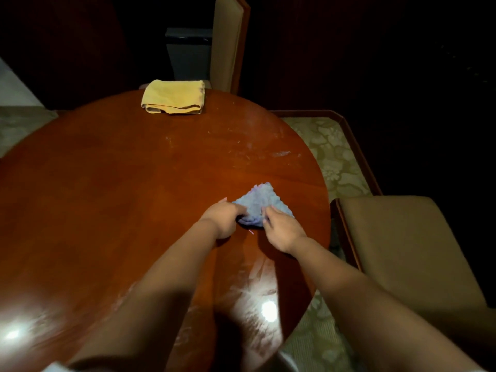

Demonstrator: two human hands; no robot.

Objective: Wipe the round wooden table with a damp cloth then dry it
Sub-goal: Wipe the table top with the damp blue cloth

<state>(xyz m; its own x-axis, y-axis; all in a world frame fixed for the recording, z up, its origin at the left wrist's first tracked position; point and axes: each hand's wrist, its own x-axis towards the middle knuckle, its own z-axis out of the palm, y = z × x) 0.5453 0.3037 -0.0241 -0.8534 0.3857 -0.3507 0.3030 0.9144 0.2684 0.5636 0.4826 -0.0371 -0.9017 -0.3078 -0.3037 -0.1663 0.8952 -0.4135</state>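
Observation:
A round, glossy reddish-brown wooden table [112,183] fills most of the view. A crumpled light blue cloth [261,201] lies on its right side. My left hand [224,218] grips the cloth's left edge with curled fingers. My right hand [283,230] pinches the cloth's near right edge. A folded yellow towel [173,97] rests at the table's far edge, apart from both hands. Pale smears and streaks mark the tabletop at the far right and near the front.
A beige upholstered chair [408,248] stands close to the table's right edge. Another chair back [228,41] rises behind the far edge. Patterned carpet [335,157] shows to the right, and the room beyond is dark.

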